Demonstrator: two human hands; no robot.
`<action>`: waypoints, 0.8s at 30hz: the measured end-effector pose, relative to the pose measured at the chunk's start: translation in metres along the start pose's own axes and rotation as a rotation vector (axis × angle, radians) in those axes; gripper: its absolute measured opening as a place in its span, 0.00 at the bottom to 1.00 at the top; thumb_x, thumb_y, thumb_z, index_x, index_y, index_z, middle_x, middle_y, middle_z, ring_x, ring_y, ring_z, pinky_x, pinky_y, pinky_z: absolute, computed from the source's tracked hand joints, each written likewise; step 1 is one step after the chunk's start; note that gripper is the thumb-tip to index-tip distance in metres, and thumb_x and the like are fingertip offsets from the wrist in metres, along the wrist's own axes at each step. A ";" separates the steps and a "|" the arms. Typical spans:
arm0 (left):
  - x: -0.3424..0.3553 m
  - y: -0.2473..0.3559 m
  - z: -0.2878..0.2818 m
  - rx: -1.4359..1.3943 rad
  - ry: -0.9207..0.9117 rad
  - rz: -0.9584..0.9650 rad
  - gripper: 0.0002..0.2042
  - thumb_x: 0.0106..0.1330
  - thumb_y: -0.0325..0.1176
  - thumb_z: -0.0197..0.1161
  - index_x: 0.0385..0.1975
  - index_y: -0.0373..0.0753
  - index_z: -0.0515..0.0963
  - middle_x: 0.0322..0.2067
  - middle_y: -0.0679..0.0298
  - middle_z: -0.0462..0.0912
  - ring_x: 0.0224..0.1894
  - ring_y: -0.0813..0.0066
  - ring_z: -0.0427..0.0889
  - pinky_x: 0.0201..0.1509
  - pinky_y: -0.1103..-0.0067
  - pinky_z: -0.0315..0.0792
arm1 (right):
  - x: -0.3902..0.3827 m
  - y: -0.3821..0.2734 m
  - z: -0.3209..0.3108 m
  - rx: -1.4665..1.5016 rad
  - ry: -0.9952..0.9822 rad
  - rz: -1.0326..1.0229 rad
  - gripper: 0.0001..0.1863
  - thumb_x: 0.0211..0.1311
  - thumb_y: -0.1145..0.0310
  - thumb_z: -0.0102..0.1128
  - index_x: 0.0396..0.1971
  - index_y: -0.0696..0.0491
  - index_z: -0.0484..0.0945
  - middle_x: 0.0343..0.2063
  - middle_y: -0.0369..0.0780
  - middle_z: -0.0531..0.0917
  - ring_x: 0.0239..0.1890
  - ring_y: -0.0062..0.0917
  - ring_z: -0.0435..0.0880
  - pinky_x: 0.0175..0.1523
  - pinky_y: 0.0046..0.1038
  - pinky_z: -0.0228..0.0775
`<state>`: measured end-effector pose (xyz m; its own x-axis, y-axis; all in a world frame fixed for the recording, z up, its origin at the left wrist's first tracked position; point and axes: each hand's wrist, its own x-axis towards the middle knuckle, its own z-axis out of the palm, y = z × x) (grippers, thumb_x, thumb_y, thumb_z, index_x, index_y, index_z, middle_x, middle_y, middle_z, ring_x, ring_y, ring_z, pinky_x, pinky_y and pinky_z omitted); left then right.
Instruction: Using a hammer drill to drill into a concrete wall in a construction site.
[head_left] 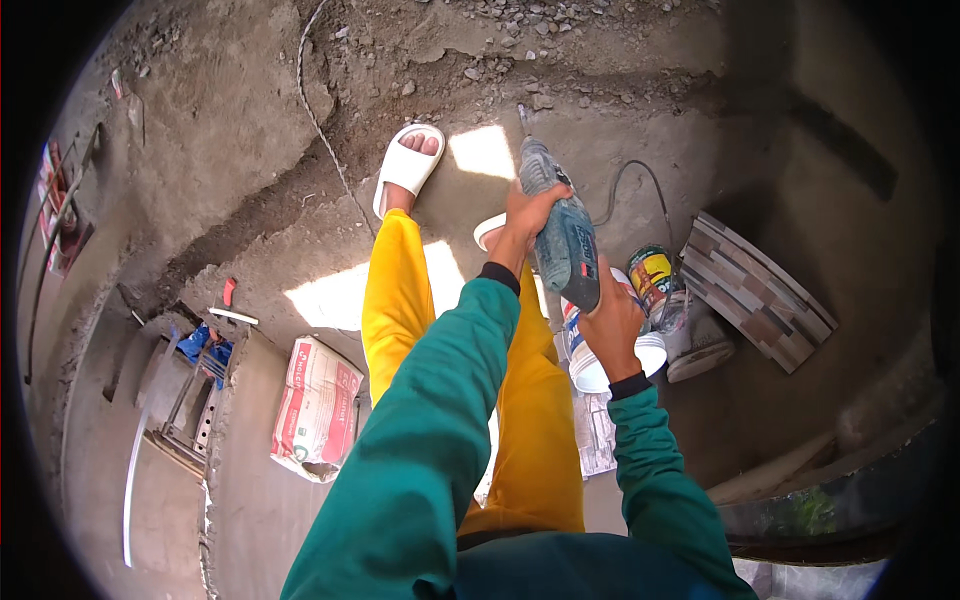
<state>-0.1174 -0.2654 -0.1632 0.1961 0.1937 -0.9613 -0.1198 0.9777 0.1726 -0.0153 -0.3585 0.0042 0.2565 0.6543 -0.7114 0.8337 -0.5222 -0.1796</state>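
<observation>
Both my hands hold a dusty blue-green hammer drill (567, 245), its bit pointing away from me toward the broken ground. My left hand (530, 213) is wrapped round the front of the body, behind the dark nose. At the rear handle, my right hand (612, 322) is closed; some of its fingers are hidden behind the tool. The thin bit (523, 118) ends near the edge of a strip of rubble; whether it touches the ground I cannot tell. A dark cord (640, 166) loops to the right of the drill.
White buckets (648, 352) and a yellow-labelled can (651, 270) stand by my right hand, beside a stack of patterned tiles (757, 292). A red-and-white cement bag (318, 405) lies left of my legs. Loose gravel (540, 25) and a twisted rope (318, 125) lie ahead.
</observation>
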 end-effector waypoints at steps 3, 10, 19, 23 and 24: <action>-0.037 -0.005 -0.001 0.157 0.063 0.026 0.35 0.47 0.36 0.74 0.54 0.28 0.66 0.43 0.49 0.80 0.37 0.61 0.84 0.42 0.70 0.81 | -0.041 0.000 0.001 0.069 0.076 -0.024 0.46 0.36 0.76 0.71 0.64 0.56 0.64 0.40 0.50 0.83 0.43 0.45 0.83 0.46 0.39 0.75; -0.078 0.015 0.017 0.429 0.182 0.064 0.42 0.44 0.41 0.74 0.58 0.25 0.62 0.48 0.46 0.78 0.46 0.62 0.82 0.48 0.74 0.77 | -0.064 -0.004 -0.016 0.200 0.162 -0.020 0.46 0.33 0.79 0.71 0.62 0.56 0.67 0.39 0.51 0.84 0.40 0.46 0.85 0.44 0.39 0.76; -0.070 0.035 0.023 0.352 0.124 -0.014 0.49 0.45 0.41 0.74 0.61 0.17 0.53 0.48 0.40 0.76 0.46 0.57 0.82 0.46 0.70 0.79 | -0.046 -0.014 -0.046 0.166 0.109 0.023 0.43 0.33 0.79 0.70 0.60 0.55 0.69 0.36 0.50 0.85 0.35 0.45 0.86 0.40 0.40 0.76; -0.061 0.031 0.021 0.267 0.083 -0.020 0.46 0.45 0.42 0.74 0.59 0.20 0.57 0.48 0.42 0.76 0.44 0.58 0.82 0.45 0.70 0.78 | -0.039 -0.018 -0.054 0.129 0.057 0.057 0.41 0.36 0.77 0.69 0.60 0.55 0.69 0.35 0.51 0.85 0.34 0.45 0.86 0.39 0.40 0.75; -0.058 0.030 0.020 0.243 0.064 -0.015 0.45 0.43 0.43 0.74 0.57 0.22 0.59 0.48 0.44 0.76 0.46 0.58 0.81 0.47 0.72 0.77 | -0.038 -0.019 -0.056 0.105 0.056 0.069 0.41 0.37 0.77 0.69 0.60 0.55 0.69 0.34 0.51 0.85 0.34 0.45 0.86 0.38 0.40 0.75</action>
<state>-0.1127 -0.2455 -0.0975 0.1334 0.1809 -0.9744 0.1222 0.9727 0.1973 -0.0132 -0.3424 0.0726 0.3408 0.6426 -0.6862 0.7582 -0.6195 -0.2036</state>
